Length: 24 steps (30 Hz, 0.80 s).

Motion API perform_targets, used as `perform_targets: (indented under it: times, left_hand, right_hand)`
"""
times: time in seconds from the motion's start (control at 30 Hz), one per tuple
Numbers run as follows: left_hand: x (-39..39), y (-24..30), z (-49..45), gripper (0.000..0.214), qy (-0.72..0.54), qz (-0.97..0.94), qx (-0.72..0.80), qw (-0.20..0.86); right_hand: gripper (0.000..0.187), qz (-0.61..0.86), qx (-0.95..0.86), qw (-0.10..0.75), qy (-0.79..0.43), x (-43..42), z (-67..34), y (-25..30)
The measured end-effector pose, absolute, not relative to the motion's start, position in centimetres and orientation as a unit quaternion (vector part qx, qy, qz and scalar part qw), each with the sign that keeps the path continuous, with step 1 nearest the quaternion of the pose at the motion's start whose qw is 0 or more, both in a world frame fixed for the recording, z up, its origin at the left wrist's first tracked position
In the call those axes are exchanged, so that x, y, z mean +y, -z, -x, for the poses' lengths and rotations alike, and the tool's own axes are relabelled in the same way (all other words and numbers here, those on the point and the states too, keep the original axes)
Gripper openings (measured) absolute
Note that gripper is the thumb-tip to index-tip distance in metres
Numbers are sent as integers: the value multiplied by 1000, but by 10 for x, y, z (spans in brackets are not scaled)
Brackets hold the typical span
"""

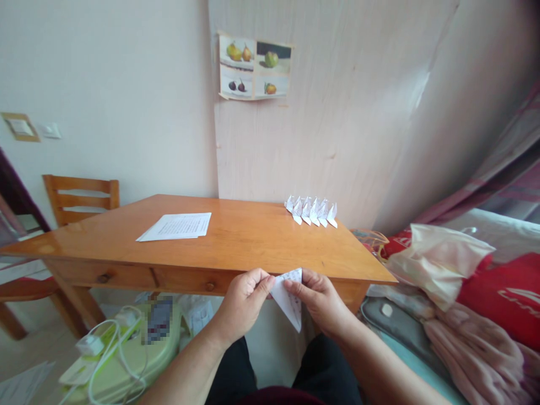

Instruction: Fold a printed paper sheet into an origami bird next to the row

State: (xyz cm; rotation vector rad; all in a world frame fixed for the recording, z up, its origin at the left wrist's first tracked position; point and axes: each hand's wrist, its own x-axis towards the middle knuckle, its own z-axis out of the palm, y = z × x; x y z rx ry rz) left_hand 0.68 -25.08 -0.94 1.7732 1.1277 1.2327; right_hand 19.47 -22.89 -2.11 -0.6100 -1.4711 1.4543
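Note:
Between my two hands, just off the table's front edge, is a folded piece of printed paper point(289, 304), roughly triangular with its point hanging down. My left hand point(248, 295) pinches its upper left corner between thumb and fingers. On the opposite side, my right hand point(318, 295) grips the paper with the thumb lying across its front. Several folded paper pieces point(312, 211) with upright points stand in rows at the table's back right. A stack of printed sheets point(177, 226) lies flat on the left half of the table.
The wooden table point(248, 236) has drawers along its front and backs onto the wall. A wooden chair point(82, 194) stands at the left. Below it, a green container point(160, 354) carries white cables. Bags point(439, 259) and a pink cloth point(476, 337) crowd the right side.

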Motion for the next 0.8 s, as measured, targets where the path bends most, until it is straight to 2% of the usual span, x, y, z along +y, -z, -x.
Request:
perform_targets:
  times: [0.47,0.8]
  left_hand:
    - [-255,2,-11,26,-491,-653,430,384]
    - [-257,0,-13,24,-475,-675,425,371]
  right_hand:
    - [36,323,-674,418,-516,-228,-194,25]
    - [38,332,-671,472,-465,-228,-195,18]
